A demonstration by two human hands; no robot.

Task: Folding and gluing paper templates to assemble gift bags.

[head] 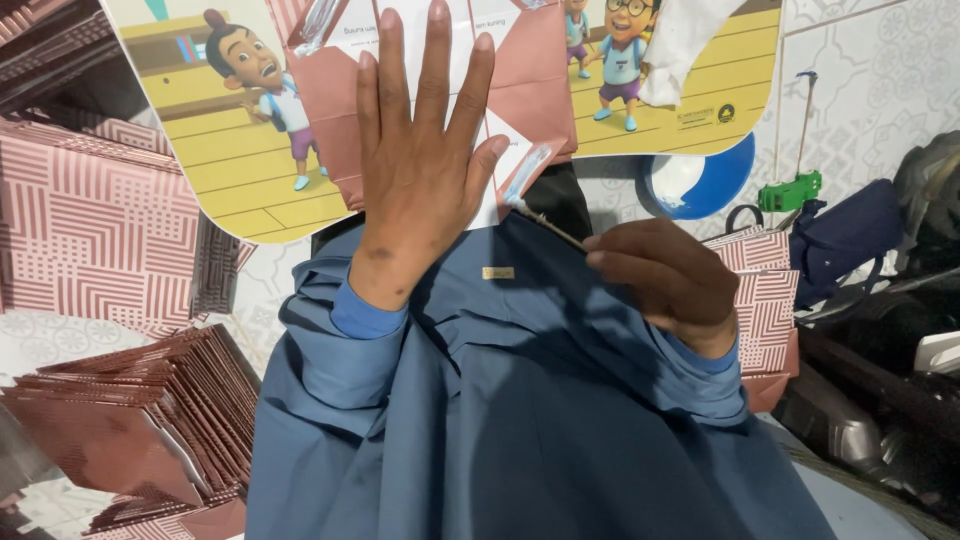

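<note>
The folded pink paper sheet [520, 90] lies on a cartoon-printed board [230, 150]. The left hand [420, 170] presses it flat, grip open, presumably holding the fold. The right hand [670, 280] pinches a thin stick [550, 228] at the sheet's edge.

My small lap board [240, 160], yellow with cartoon children, carries a folded pink paper piece [535, 90] at its middle. On the tiled floor [870, 70] left of it lies a stack of folded pink sheets [140, 420].
</note>
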